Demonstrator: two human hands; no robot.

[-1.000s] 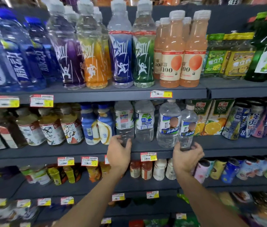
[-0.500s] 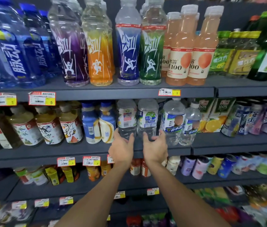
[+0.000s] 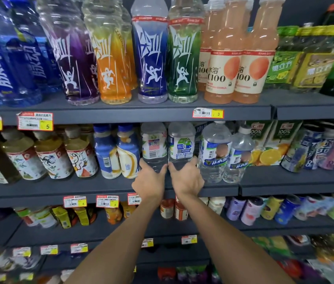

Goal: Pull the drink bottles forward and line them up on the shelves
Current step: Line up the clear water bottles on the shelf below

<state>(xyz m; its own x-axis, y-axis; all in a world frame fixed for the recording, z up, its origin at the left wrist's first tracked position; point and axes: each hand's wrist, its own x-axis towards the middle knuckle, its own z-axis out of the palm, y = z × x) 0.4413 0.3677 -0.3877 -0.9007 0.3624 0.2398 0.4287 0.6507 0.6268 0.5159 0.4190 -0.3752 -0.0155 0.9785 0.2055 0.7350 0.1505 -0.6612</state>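
left hand (image 3: 149,181): wrapped round the foot of the clear btl w/ white-green label (image 3: 154,143). thumb on its r. side, fingers curled round the l. side, clamped on the plastic.
right hand (image 3: 186,179): same hold on the clear btl w/ blue-white label (image 3: 181,143). thumb inboard, fingers curled round the far side. the two thumbs nearly touch.
held pair: upright, side by side, on the mid shelf (image 3: 76,188). bases sit back from the front lip, behind the line of the neighbours on the r.
neighbours r.: two water btls w/ blue band (image 3: 215,152), close to the lip. they look fronted.
neighbours l.: blue-white opaque btls (image 3: 105,154) and floral-label btls (image 3: 53,158), w/ a strip of bare shelf ahead of them. prob. want a pull fwd.
top shelf (image 3: 121,114): sports-drink row (image 3: 151,64) and peach btls (image 3: 223,66) stand at the edge in an even line. reads as done.
lower shelves (image 3: 100,230): small btls and cans (image 3: 250,210), blurred. can't tell if fronted.
progress: est. part-way. top row done, centre of mid shelf in hand. l. part of mid shelf and all below seemingly left.
step in hand: draw the held pair fwd till level w/ the water btls w/ blue band.
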